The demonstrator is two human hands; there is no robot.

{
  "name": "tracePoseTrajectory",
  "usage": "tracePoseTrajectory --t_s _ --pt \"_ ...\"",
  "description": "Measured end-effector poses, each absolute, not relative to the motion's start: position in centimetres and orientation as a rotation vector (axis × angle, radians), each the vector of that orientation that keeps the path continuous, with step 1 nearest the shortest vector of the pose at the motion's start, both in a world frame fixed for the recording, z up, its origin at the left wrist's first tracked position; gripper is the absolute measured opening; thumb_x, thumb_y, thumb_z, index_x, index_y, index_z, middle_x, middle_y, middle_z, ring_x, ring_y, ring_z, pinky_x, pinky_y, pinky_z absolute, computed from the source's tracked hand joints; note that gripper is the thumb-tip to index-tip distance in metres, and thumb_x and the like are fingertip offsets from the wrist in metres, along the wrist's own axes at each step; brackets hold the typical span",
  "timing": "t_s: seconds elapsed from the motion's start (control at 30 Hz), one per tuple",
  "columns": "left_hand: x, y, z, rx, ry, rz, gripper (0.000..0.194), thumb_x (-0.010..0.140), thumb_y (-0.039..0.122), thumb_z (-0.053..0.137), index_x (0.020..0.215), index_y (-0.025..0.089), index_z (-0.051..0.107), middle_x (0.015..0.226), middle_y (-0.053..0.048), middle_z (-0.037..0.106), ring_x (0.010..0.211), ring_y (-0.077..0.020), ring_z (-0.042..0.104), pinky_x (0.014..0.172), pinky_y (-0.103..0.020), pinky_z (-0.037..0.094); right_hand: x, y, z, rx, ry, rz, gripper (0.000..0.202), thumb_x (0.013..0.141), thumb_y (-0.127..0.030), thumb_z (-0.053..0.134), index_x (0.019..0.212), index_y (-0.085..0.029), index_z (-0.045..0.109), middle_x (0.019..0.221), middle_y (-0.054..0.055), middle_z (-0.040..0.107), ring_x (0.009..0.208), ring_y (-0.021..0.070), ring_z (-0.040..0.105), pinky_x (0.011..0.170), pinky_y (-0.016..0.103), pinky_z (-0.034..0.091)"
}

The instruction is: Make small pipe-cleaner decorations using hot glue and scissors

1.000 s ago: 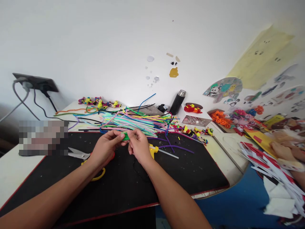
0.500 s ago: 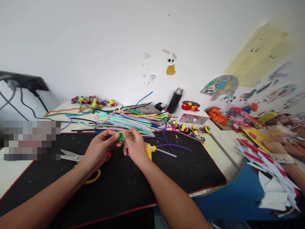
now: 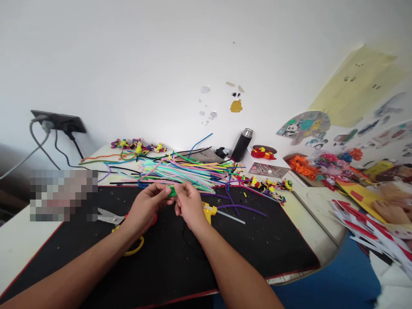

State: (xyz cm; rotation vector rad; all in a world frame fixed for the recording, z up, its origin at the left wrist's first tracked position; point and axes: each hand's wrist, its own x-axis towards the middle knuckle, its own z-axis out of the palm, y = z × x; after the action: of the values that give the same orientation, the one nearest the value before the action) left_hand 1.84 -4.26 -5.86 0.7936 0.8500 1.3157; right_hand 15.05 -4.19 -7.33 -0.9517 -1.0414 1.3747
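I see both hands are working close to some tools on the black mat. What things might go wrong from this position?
The scissors lie with blades apart by the left forearm, so the arm might brush an edge. The yellow glue gun is right beside the right hand; a bump could shift it, or burn if it is hot, which the view cannot tell. The small green piece between the fingertips might slip.

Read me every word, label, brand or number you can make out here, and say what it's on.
No text can be read anywhere in view.
Yellow plastic glue gun: pale label, too small to read.
Gold-coloured flat sticker on the white wall: faint marks, too small to read.
Black cylindrical bottle with a silver cap: no writing shows.
Pixelated patch at the left: nothing readable.
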Motion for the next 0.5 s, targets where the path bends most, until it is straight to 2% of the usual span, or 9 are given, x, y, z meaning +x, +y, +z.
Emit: tracePoseTrajectory --t_s 0.23,0.37,0.5 --pt "1.7 -4.4 -5.5 0.770 0.817 1.350 0.038 0.061 0.035 0.101 0.073 0.013 0.073 0.072 -0.002 0.073 0.061 -0.0125 0.070 0.059 -0.020 0.060 15.8 -4.6 -6.6 -0.965 -1.048 1.380 0.053 0.086 -0.073 0.066 0.081 -0.022 0.052 0.049 -0.011 0.046 0.031 0.0067 0.042 0.031 0.017 0.027" --pt "1.7 -4.4 -5.3 0.748 0.792 1.350 0.037 0.063 0.035 0.100 0.077 0.014 0.074 0.075 -0.003 0.076 0.064 -0.0137 0.072 0.061 -0.021 0.061 16.3 -4.8 -6.1 -0.964 -1.044 1.339 0.054 0.090 -0.073 0.061 0.094 -0.019 0.064 0.051 -0.010 0.049 0.031 0.0073 0.045 0.031 0.017 0.026" --pt "1.6 -4.5 -5.2 0.741 0.786 1.335 0.038 0.063 0.036 0.100 0.076 0.014 0.072 0.071 -0.002 0.075 0.061 -0.0134 0.071 0.060 -0.021 0.062 16.3 -4.8 -5.8 -0.957 -1.026 1.359 0.055 0.090 -0.073 0.061 0.101 -0.019 0.065 0.059 -0.007 0.056 0.034 0.0079 0.051 0.031 0.017 0.027"
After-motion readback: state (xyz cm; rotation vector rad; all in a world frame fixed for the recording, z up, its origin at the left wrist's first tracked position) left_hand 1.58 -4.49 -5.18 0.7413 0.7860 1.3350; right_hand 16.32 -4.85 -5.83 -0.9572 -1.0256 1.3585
